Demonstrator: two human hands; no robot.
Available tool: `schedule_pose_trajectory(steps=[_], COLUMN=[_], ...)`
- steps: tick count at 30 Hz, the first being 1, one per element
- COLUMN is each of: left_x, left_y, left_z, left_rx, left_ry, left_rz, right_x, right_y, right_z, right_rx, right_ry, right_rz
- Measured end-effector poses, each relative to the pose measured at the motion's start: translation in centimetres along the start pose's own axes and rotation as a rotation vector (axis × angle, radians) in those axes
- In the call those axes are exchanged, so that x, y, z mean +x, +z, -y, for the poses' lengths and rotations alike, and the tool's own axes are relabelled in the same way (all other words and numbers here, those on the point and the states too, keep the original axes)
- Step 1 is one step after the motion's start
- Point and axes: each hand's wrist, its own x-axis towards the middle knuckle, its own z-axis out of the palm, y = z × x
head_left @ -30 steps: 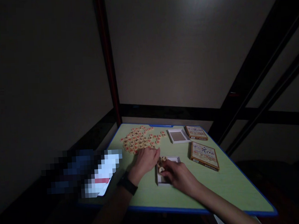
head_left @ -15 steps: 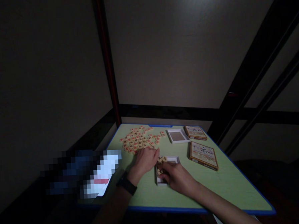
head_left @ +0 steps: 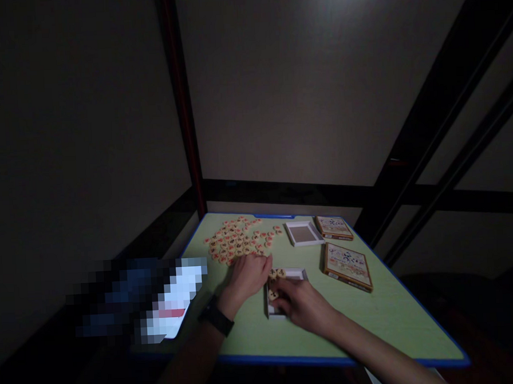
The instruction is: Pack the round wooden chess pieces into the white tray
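Piece in box has shifted a tad toward its L wall vs a sec ago, R hand pinching it, L hand curled by pile (can't tell if holding), so prob mid-placing, next needs clean release imo.

On the blue-edged green table, a shallow white rectangular open box lies flat. Pale round discs with dark characters sit inside along its left side, at least three, as far as I can tell in this gloom. Beyond and leftward spread many loose pale round discs marked red or black, lying flat, crowded together.
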Motion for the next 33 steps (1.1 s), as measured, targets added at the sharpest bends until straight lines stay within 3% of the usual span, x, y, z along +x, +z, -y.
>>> schedule_pose_trajectory(steps=[5,9,11,15,19,22,26,33], left_x=[0.0,0.0,0.1,0.5,0.9,1.0,1.1,1.2], left_y=[0.1,0.2,0.2,0.5,1.1,1.6,2.0,1.5], left_z=[0.0,0.1,0.3,0.9,2.0,2.7,3.0,3.3], left_rx=[0.009,0.011,0.01,0.028,0.066,0.074,0.09,0.083], left_ry=[0.013,0.017,-0.008,-0.123,-0.109,-0.036,0.003,-0.098], left_rz=[-0.015,-0.035,-0.057,-0.115,-0.199,-0.191,-0.199,-0.216], right_x=[-0.3,1.4,3.5,8.7,12.2,13.2,13.5,12.0], right_y=[-0.9,-3.7,-5.3,-7.2,-6.4,-5.5,-5.0,-4.4], right_z=[0.0,-1.0,-2.3,-5.2,-7.1,-7.6,-7.8,-7.4], right_rx=[0.11,0.127,-0.019,-0.431,-0.532,-0.595,-0.624,-0.531], right_ry=[0.014,0.066,0.107,0.171,0.205,0.232,0.231,0.128], right_rz=[-0.048,-0.116,-0.132,0.037,0.075,0.099,0.126,0.072])
